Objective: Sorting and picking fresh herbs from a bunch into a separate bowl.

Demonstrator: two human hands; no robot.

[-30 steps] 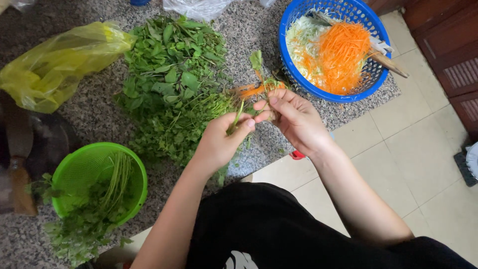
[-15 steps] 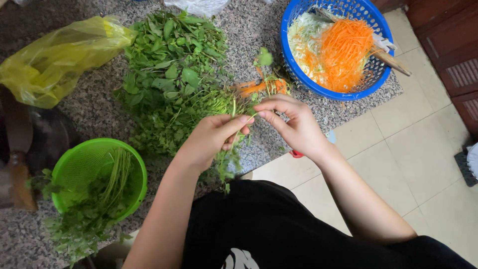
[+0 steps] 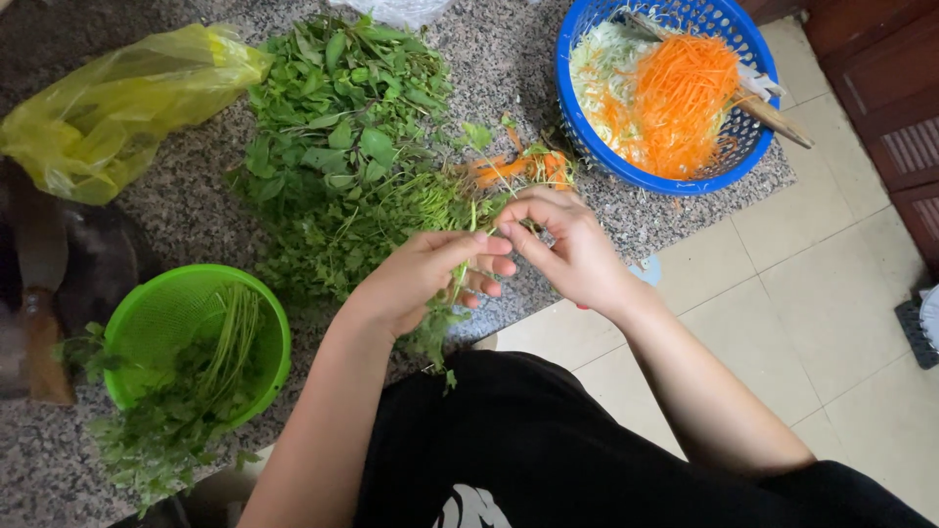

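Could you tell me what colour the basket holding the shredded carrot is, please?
Blue. The basket shows in the head view, at the top right.

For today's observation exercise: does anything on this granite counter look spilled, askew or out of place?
Mostly tidy. Herb sprigs hang over the rim of the green basket onto the counter, and carrot scraps lie loose beside the blue basket. Both hands, left hand and right hand, hold a herb stem; nothing looks damaged.
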